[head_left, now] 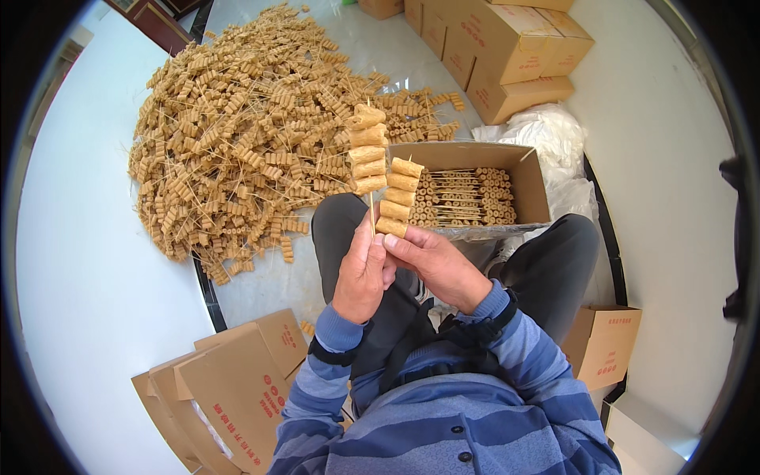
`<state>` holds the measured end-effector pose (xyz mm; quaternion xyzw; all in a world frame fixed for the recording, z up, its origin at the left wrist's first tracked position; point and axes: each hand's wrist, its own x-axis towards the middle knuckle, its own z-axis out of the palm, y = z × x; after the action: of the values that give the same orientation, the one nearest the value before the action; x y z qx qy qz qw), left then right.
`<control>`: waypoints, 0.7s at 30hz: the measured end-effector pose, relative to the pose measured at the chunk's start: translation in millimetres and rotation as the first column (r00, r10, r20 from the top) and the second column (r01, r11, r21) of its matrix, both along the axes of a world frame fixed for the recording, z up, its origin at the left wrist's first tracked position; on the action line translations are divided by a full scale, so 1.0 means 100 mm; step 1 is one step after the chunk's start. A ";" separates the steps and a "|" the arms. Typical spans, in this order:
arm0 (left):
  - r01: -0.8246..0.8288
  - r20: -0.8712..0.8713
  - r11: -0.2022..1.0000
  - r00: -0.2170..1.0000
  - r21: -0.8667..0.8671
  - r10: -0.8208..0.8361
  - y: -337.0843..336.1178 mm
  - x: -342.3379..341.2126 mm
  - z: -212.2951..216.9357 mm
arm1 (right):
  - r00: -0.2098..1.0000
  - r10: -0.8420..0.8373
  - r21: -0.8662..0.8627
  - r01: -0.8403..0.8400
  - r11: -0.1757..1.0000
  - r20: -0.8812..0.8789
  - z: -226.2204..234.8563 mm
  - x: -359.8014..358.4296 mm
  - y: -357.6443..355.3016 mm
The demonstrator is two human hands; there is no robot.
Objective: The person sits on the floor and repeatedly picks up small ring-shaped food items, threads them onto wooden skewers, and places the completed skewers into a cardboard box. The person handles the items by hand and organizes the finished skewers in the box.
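Note:
My left hand (361, 275) is closed on the bare stick end of a skewer (367, 150) threaded with several golden-brown, tube-shaped rolls, standing nearly upright. A second skewer (399, 196) of the same rolls leans beside it, its lower end in the closed fingers of my right hand (445, 267). Both hands meet over my lap, thumbs close together. Just beyond them, between my knees, an open cardboard box (529, 180) holds tightly packed skewers (459, 198), with roll ends and sticks in rows. Which fingers grip the right skewer is partly hidden.
A large heap of loose skewers (237, 134) covers the floor at the far left. Stacked cartons (507, 55) line the far right, with white plastic sheeting (546, 134) below them. Flattened cardboard (229, 396) lies near left; another carton (606, 344) stands near right.

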<state>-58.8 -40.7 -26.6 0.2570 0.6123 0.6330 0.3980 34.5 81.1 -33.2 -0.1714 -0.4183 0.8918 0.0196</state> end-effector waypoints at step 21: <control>0.065 0.177 0.995 0.981 0.078 -0.078 -0.10 0.31 -0.10 | 0.999 -0.033 0.264 0.035 0.964 -0.011 0.10 0.08 -0.01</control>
<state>-28.2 -50.3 -37.0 0.2349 0.5412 0.6604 0.4646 42.9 80.6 -22.8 -0.1714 -0.5302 0.8283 0.0589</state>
